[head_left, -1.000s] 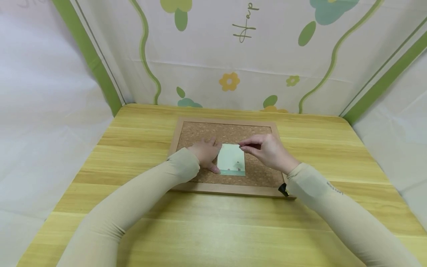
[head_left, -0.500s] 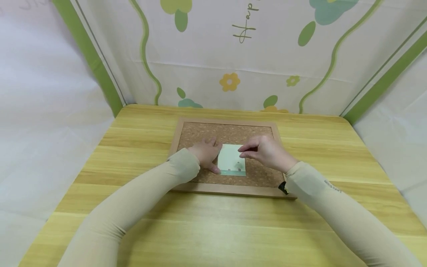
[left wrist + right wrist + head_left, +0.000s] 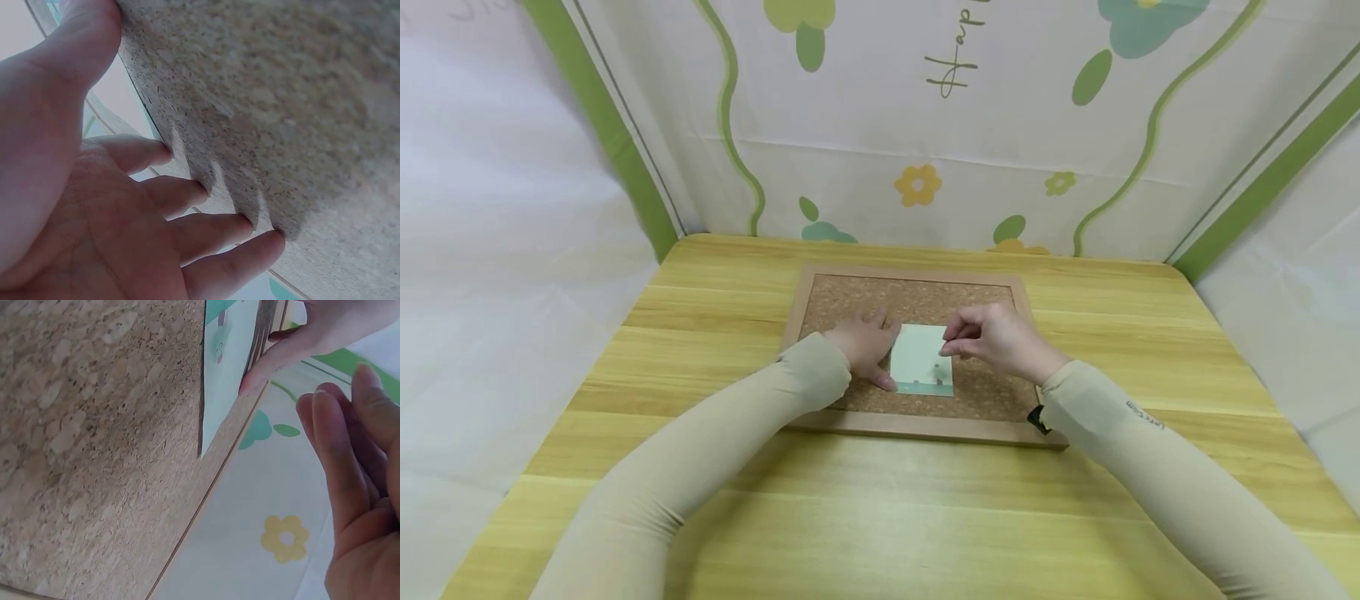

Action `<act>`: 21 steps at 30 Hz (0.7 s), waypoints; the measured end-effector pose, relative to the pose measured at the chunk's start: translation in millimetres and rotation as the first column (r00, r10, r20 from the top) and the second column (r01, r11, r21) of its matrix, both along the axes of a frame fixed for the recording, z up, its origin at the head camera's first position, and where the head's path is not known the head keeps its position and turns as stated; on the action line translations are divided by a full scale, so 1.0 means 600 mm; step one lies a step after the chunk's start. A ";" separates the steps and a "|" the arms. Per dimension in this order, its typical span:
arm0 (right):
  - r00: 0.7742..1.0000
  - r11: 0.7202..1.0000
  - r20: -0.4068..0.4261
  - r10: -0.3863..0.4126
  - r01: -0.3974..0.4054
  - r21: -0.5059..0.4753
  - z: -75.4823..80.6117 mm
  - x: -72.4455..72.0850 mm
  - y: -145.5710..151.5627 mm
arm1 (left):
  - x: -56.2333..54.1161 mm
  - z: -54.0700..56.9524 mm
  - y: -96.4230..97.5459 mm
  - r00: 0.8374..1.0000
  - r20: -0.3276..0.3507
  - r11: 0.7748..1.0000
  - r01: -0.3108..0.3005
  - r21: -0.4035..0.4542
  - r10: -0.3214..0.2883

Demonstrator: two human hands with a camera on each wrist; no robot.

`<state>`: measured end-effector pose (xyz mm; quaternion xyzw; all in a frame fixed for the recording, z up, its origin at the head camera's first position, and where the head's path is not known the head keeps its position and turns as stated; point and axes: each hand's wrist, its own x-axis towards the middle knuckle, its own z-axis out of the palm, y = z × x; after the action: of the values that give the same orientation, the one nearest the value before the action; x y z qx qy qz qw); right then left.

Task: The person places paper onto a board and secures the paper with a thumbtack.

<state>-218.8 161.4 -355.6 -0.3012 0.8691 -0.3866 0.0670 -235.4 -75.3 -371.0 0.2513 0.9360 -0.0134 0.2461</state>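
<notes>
A pale green sheet of paper (image 3: pixel 917 358), with a darker green strip and small printed figures along its bottom, lies on a framed cork board (image 3: pixel 985 400). My left hand (image 3: pixel 861 346) rests on the cork with fingers spread, its thumb and index finger at the paper's left edge. In the left wrist view the fingertips (image 3: pixel 265 247) meet the cork. Over the paper's upper right side is my right hand (image 3: pixel 1000 337), thumb and bent fingers brought together. The right wrist view shows these fingertips (image 3: pixel 328 403) above the surface; I cannot tell whether something small is between them.
The board's wooden frame (image 3: pixel 925 427) lies on a yellow wood-grain table (image 3: pixel 880 517). A white cloth (image 3: pixel 850 108) with printed flowers stands behind the table. Near the board's lower right corner, a small black item (image 3: pixel 1039 419) shows beside the right sleeve (image 3: pixel 1097 417).
The right hand has drawn back slightly from the paper's top right corner, toward me. A dark spot seen at its fingertips earlier no longer shows. The left hand and paper stay put.
</notes>
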 end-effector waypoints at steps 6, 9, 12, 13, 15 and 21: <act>0.998 0.999 -0.063 -0.025 0.027 0.026 -0.003 -0.005 -0.002 | -0.001 -0.001 -0.001 1.000 0.004 1.000 -0.008 0.008 0.008; 0.996 0.999 -0.079 -0.038 0.039 0.014 -0.003 -0.007 -0.005 | -0.002 -0.002 -0.001 1.000 0.003 1.000 -0.008 0.006 0.008; 0.993 0.998 -0.108 -0.054 0.055 0.010 -0.001 -0.009 -0.008 | -0.003 -0.002 -0.001 1.000 0.004 1.000 -0.009 0.004 0.009; 0.991 0.998 -0.120 -0.058 0.060 0.014 -0.001 -0.009 -0.009 | -0.003 -0.002 -0.001 1.000 0.004 1.000 -0.010 0.004 0.010; 0.989 0.998 -0.134 -0.061 0.065 0.020 0.000 -0.011 -0.010 | -0.003 -0.002 -0.001 1.000 0.004 1.000 -0.012 0.002 0.012; 0.993 0.999 -0.112 -0.033 0.038 0.037 -0.002 -0.015 -0.014 | -0.002 -0.002 -0.003 1.000 -0.001 1.000 -0.012 0.002 0.012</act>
<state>-227.8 153.2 -356.9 -0.3054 0.8841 -0.3532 0.0174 -236.8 -77.0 -372.3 0.2461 0.9376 -0.0110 0.2454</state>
